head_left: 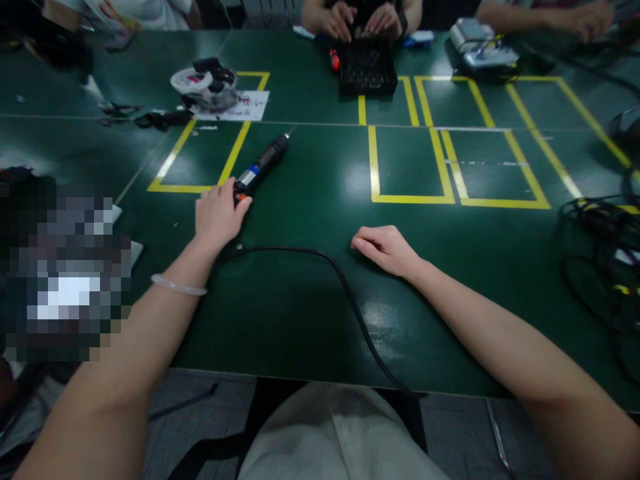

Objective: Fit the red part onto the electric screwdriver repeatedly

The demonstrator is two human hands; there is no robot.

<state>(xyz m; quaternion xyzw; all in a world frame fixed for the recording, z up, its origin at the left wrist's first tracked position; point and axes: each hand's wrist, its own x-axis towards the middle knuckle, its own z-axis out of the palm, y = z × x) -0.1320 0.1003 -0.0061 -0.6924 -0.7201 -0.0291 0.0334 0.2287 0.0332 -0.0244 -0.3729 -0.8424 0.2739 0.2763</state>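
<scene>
My left hand [220, 212] is closed round the rear end of a black electric screwdriver [263, 163], which lies on the green table [300, 307] with its bit pointing away to the upper right. A blue and silver band shows on its body. A black cable [345, 283] runs from near my left wrist across the table to the front edge. My right hand [383, 248] rests on the table to the right of the cable, its fingers curled into a loose fist; nothing shows in it.
Yellow tape [413, 199] outlines rectangles on the table. A clear bag [213, 87] sits on a paper at the back left. Across the table, a person's hands are over a black tray [367, 70]. Tangled cables [605, 267] lie at the right; a silver device [487, 50] stands behind.
</scene>
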